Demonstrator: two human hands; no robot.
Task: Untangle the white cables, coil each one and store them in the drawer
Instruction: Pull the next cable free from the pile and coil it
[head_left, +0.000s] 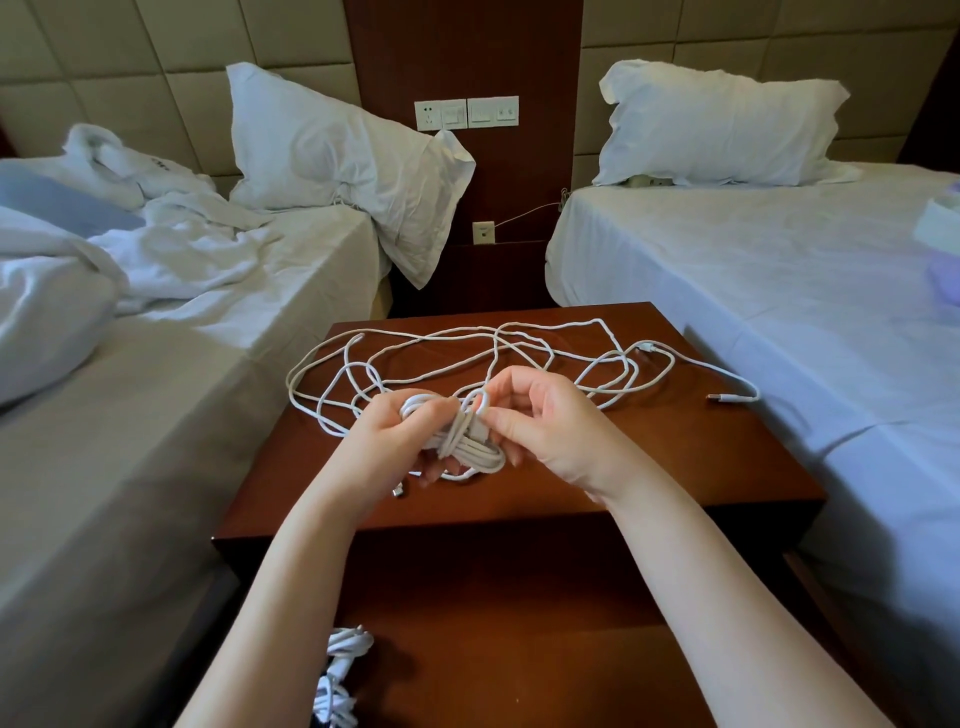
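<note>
Coiled cables (344, 670) sit in the drawer (519, 675) at six o'clock. At centre, the left hand (387, 434) grips a bundle (475, 453) while the right hand (540, 431) pinches its wrapping loop; pulling that wrap snug should stop unwinding. Loose cable (467, 340) sprawls toward twelve o'clock on the nightstand (675, 457).

Head camera looks forward and down, close over the nightstand (649, 462).

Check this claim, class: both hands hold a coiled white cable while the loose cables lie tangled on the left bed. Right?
Wrong place: the head view shows the loose cables tangled on the nightstand. The left hand and right hand do hold the coiled white cable.
</note>
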